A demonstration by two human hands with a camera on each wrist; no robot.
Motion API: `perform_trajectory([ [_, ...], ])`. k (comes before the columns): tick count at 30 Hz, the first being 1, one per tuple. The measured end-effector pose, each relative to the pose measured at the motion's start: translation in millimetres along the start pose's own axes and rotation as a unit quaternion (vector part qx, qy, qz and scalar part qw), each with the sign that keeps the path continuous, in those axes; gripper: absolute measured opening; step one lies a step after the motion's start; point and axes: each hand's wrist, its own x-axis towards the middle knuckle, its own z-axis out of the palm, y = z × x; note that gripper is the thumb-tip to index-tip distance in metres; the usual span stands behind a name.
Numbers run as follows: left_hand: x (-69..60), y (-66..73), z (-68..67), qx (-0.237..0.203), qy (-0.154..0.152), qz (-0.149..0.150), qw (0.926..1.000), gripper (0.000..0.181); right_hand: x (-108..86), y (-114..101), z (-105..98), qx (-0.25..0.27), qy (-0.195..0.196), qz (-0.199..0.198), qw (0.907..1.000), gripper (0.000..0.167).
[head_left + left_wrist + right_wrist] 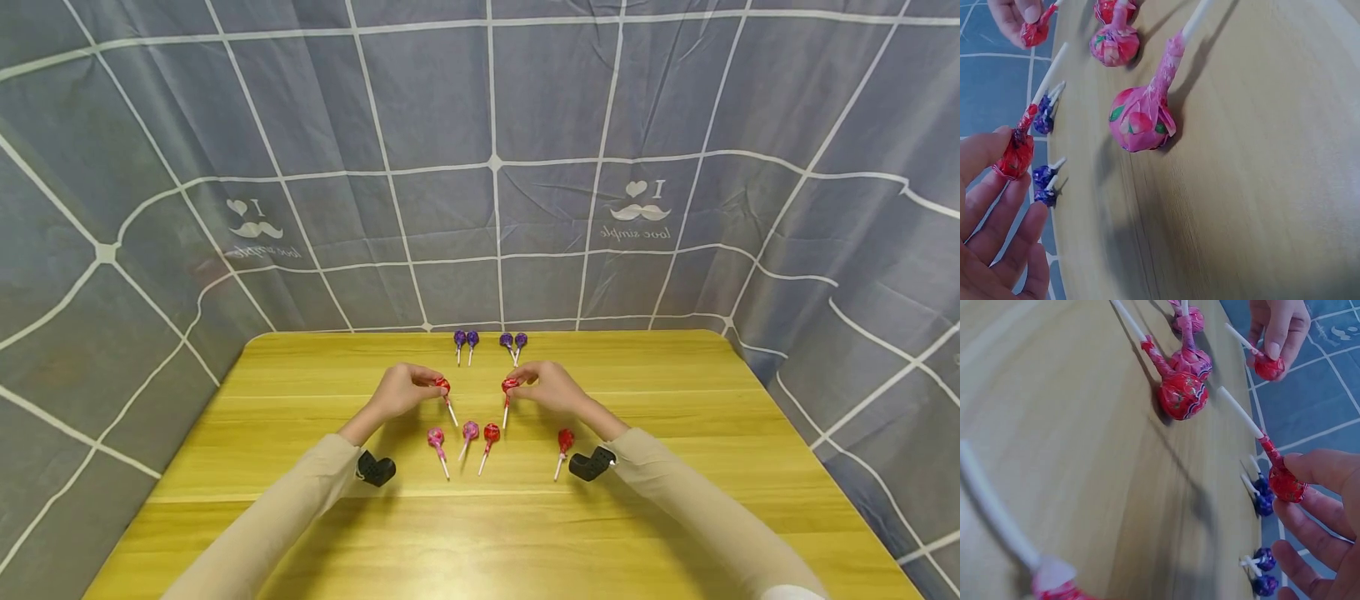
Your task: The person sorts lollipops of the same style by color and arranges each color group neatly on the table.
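Observation:
My left hand (403, 392) pinches a red lollipop (1016, 153) by its wrapped head, with the white stick pointing away from the palm. Opposite it, my right hand (551, 388) holds another red lollipop (1286, 481) the same way, between thumb and fingers. Both are raised over the table. Nearer to me lie two pink lollipops (436, 437) (470, 430), with a red lollipop (491, 432) just right of them. One more red lollipop (566, 440) lies apart, close to the right wrist.
Two pairs of purple lollipops (466, 337) (513, 340) lie along the far edge of the wooden table (480, 533). A grey curtain (442, 217) with white lines hangs behind and at both sides. Black wrist cameras (377, 469) (591, 463) sit under the sleeves.

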Motion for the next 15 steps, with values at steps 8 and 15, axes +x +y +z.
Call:
perform_trajectory([
  [8, 11.2, 0.4, 5.4, -0.012, 0.007, -0.006, 0.9999, 0.030, 20.5, -3.4, 7.0, -0.003, -0.003, 0.011, 0.9999, 0.026],
  [15, 26.3, -2.6, 14.0, -0.034, 0.035, -0.034, 0.9982, 0.032, 41.8, -3.0, 14.4, 0.002, -0.002, 0.010, 0.9999, 0.028],
])
